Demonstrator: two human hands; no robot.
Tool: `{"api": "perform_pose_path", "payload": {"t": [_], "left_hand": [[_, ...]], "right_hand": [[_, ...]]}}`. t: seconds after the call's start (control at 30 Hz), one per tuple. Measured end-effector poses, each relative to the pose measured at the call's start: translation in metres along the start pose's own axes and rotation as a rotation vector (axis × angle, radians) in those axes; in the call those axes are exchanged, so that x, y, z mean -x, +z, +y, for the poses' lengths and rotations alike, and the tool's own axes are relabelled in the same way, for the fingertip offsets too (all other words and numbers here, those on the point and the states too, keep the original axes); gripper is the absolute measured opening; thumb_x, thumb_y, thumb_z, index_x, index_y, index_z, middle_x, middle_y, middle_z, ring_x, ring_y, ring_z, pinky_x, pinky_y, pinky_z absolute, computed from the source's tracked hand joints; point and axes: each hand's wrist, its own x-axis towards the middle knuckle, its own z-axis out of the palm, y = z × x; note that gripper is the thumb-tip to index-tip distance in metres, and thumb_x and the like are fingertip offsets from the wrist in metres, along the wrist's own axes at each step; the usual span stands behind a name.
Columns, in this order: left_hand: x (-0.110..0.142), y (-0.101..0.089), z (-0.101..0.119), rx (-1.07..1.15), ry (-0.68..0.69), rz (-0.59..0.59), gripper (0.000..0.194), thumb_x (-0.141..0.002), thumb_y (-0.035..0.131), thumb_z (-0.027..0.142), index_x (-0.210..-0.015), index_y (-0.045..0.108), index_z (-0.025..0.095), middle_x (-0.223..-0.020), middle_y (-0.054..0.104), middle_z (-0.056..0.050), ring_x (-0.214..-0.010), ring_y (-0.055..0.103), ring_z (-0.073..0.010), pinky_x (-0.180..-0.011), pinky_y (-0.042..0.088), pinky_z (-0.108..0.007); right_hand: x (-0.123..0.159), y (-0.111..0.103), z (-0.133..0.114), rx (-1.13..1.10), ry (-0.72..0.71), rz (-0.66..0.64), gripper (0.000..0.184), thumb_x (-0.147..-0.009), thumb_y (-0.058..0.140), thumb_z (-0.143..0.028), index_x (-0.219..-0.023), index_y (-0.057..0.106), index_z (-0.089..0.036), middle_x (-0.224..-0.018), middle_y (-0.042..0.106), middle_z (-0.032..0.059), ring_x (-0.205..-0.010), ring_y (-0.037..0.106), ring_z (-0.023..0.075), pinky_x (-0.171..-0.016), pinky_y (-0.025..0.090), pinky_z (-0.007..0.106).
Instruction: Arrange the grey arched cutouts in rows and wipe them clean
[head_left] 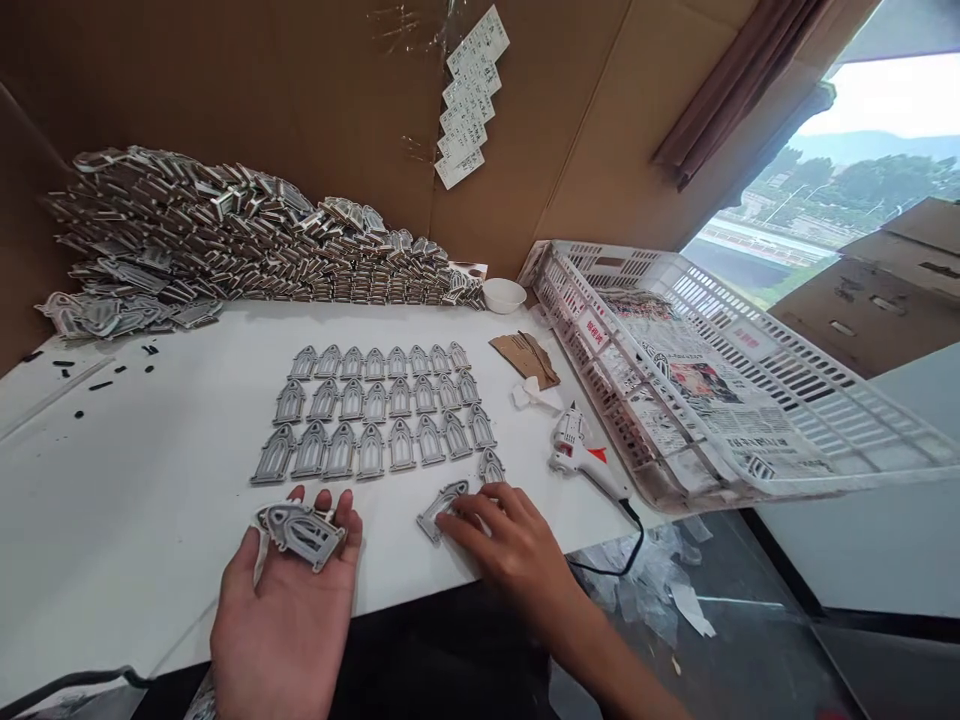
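My left hand [283, 620] is palm up near the table's front edge, its fingers curled around a few grey arched window-shaped pieces [304, 533]. How many lie there I cannot tell, since they overlap. To the right, my right hand [506, 535] pinches another arched window-shaped piece [442, 508], which lies tilted at or just above the white table top. Just behind those fingers stands a single piece [491, 467] at the start of a front row. Beyond both hands, more such pieces [370, 450] are laid out in neat rows, points facing away from me.
A large heap of the same pieces [247, 240] lines the back. On the right are a white bowl [505, 295], torn cardboard [525, 358], a glue gun [581, 447] with black cord, and a white plastic crate [645, 470] lined with newspaper. Black scraps [101, 385] lie left.
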Motion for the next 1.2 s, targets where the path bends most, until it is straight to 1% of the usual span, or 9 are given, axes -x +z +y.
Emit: {"api": "perform_pose_path", "payload": {"t": [0.1,0.2,0.27,0.33,0.4,0.5,0.63,0.87,1.2], "left_hand": [[-0.001,-0.001,0.001,0.005,-0.007,-0.005,0.031,-0.102,0.050,0.026,-0.116,0.073,0.012,-0.122,0.071,-0.014,-0.117,0.071,-0.0302,-0.076,0.072,-0.041],[-0.002,-0.002,0.001,0.001,-0.007,0.002,0.031,-0.102,0.051,0.026,-0.116,0.074,0.012,-0.122,0.071,-0.014,-0.117,0.071,-0.0306,-0.075,0.072,-0.041],[-0.002,-0.003,0.001,-0.006,-0.004,-0.005,0.031,-0.102,0.050,0.027,-0.115,0.074,0.012,-0.122,0.071,-0.014,-0.116,0.071,-0.0305,-0.075,0.072,-0.041],[-0.003,-0.004,0.001,-0.009,-0.001,-0.014,0.031,-0.102,0.050,0.027,-0.116,0.074,0.012,-0.123,0.071,-0.014,-0.116,0.071,-0.0301,-0.075,0.072,-0.041],[-0.003,-0.005,0.001,-0.010,-0.001,-0.015,0.032,-0.103,0.049,0.027,-0.115,0.074,0.013,-0.123,0.071,-0.013,-0.116,0.071,-0.0298,-0.075,0.072,-0.040],[-0.003,-0.006,0.002,-0.011,-0.017,-0.010,0.032,-0.103,0.049,0.027,-0.115,0.075,0.013,-0.123,0.071,-0.013,-0.116,0.071,-0.0293,-0.075,0.071,-0.039],[-0.002,-0.005,0.003,-0.019,-0.034,-0.001,0.031,-0.102,0.051,0.028,-0.116,0.075,0.014,-0.123,0.071,-0.013,-0.115,0.071,-0.0285,-0.075,0.071,-0.038],[-0.001,-0.005,-0.001,-0.060,-0.019,-0.014,0.028,-0.101,0.054,0.027,-0.116,0.075,0.015,-0.125,0.071,-0.013,-0.116,0.071,-0.0287,-0.074,0.071,-0.037],[0.001,-0.002,-0.004,-0.096,-0.014,0.011,0.026,-0.099,0.054,0.025,-0.112,0.075,0.017,-0.126,0.071,-0.011,-0.113,0.072,-0.0271,-0.072,0.071,-0.037]], "right_hand": [[0.002,0.002,-0.001,0.002,0.027,0.026,0.030,-0.098,0.062,-0.003,-0.121,0.071,-0.020,-0.117,0.079,0.0058,-0.103,0.061,0.0270,-0.081,0.051,0.041],[0.001,-0.001,-0.003,-0.054,0.056,0.011,0.033,-0.092,0.063,-0.002,-0.118,0.070,-0.020,-0.124,0.078,0.0048,-0.110,0.062,0.0287,-0.087,0.052,0.043],[0.000,-0.004,-0.005,-0.096,0.101,0.005,0.028,-0.091,0.069,-0.013,-0.118,0.069,-0.020,-0.127,0.078,0.0058,-0.116,0.062,0.0319,-0.091,0.052,0.047],[0.000,-0.004,-0.008,-0.100,0.125,0.035,0.026,-0.094,0.076,-0.030,-0.116,0.069,-0.020,-0.124,0.079,0.0065,-0.117,0.063,0.0337,-0.092,0.052,0.048],[0.000,-0.004,-0.009,-0.077,0.123,0.068,0.023,-0.096,0.078,-0.037,-0.110,0.068,-0.021,-0.120,0.080,0.0059,-0.115,0.065,0.0328,-0.091,0.052,0.048],[0.001,-0.002,-0.007,-0.069,0.124,0.035,0.013,-0.100,0.072,-0.023,-0.112,0.068,-0.022,-0.121,0.080,0.0056,-0.116,0.065,0.0312,-0.091,0.053,0.046],[0.006,-0.002,0.000,-0.111,0.121,-0.013,0.028,-0.100,0.065,-0.010,-0.125,0.067,-0.023,-0.126,0.079,0.0064,-0.121,0.064,0.0315,-0.095,0.055,0.048],[0.011,-0.008,0.003,-0.114,0.137,-0.017,0.029,-0.102,0.062,-0.009,-0.126,0.067,-0.024,-0.125,0.078,0.0073,-0.122,0.064,0.0319,-0.095,0.057,0.050],[0.015,-0.011,0.008,-0.101,0.155,-0.030,0.029,-0.101,0.062,-0.007,-0.125,0.068,-0.022,-0.126,0.078,0.0075,-0.123,0.063,0.0319,-0.096,0.056,0.050]]}}
